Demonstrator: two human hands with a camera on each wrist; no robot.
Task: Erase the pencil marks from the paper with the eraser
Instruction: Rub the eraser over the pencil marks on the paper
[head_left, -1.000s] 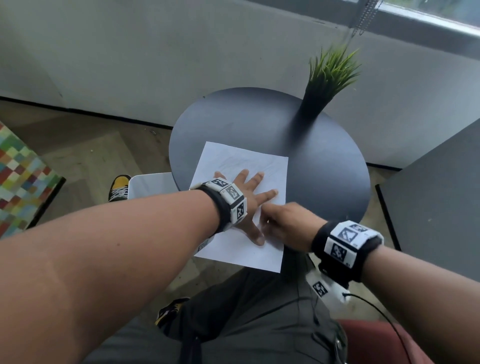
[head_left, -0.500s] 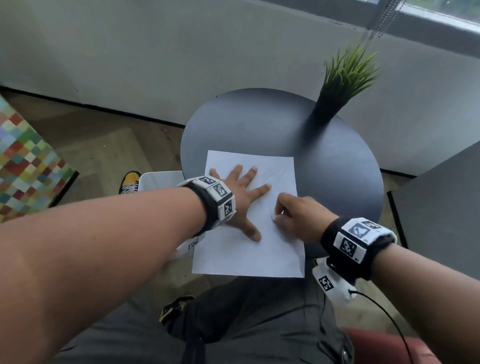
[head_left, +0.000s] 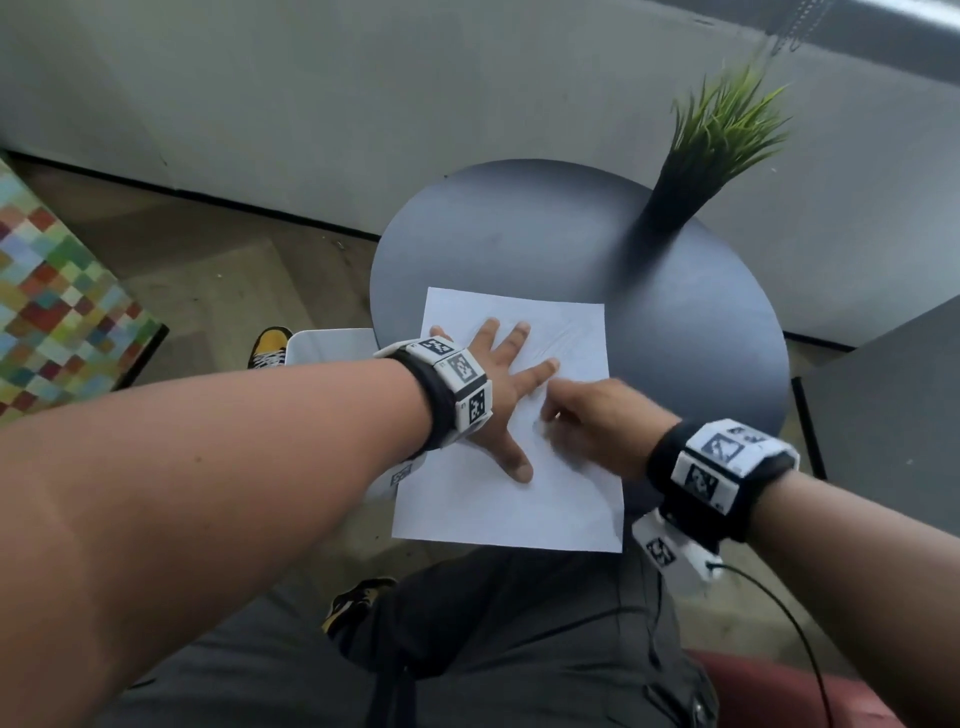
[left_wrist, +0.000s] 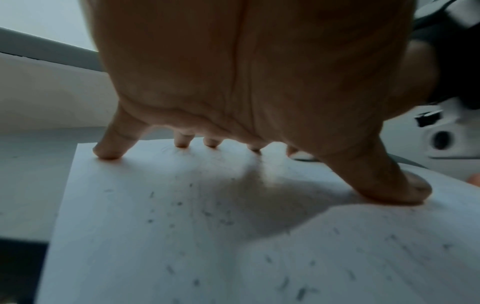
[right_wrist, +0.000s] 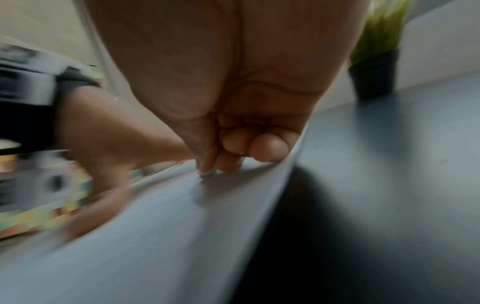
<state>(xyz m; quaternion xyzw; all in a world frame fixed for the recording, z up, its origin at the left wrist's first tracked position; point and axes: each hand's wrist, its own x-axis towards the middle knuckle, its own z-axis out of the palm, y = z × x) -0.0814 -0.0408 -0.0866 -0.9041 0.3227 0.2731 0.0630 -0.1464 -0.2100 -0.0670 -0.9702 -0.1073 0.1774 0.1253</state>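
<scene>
**Rubbing stroke now working beside your left index finger**

You are pinning the paper (head_left: 506, 499) to the round table (head_left: 519, 234) with your left hand (head_left: 498, 395), its fingers spread wide and flat; the left wrist view is showing the fingertips (left_wrist: 107, 153) and the thumb pressing straight down. Your right hand (head_left: 597, 421) is curled tight, the thumb and fingers pinching down to a small pale tip touching the sheet. That tip is probably the eraser (right_wrist: 206, 173), but the picture is too blurred to be sure.

Compared with half a second ago, your right hand is sitting farther in from the paper's right edge and farther from you, nearly touching your left index finger. A second ago it was lower, close to your left thumb. So you are sweeping back and forth across the middle of the sheet, and the blur in the right wrist view fits a fast stroke.

The sheet is overhanging the table's near edge toward your lap. Dark crumbs (left_wrist: 207, 214) are scattered under your left palm, which suggests much rubbing is done. Faint lines are still showing near the far right corner, so that patch probably needs passes yet.
</scene>
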